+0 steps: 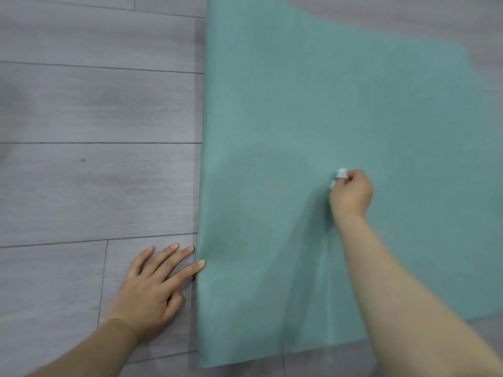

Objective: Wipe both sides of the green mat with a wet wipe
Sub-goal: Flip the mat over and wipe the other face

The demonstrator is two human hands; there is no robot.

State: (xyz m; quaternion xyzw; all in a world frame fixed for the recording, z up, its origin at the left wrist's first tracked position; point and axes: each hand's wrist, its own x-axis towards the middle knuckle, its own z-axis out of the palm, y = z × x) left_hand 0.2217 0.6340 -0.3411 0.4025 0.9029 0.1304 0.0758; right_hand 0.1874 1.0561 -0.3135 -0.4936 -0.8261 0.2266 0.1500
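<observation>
We see a broad, thin green mat point(313, 118) of finely textured material spread flat on a grey wood-plank floor point(95, 110); it fills the middle and right of the view, its long left edge running almost straight up and down, its near edge lying low in the view and its far right corner rounded off. On the mat, a little right of its middle, our right hand point(352, 193) is curled into a fist round a small crumpled white wet wipe point(341, 174); only a bit of the wipe peeps out beyond the knuckles at the far side of the fist, and a sliver shows at the left of it; whether the wipe touches the mat's surface, we cannot tell for certain, though the fist sits low over it and throws a shadow to its left. The right forearm crosses the mat's near right part. Our left hand point(155, 289) lies flat on the floor just beside the mat's left edge, fingers straight and spread, grasping nothing; the tip of the forefinger touches that edge, and the middle fingertip comes just short of it; the two hands are well apart, with the left strip of the mat between them.
</observation>
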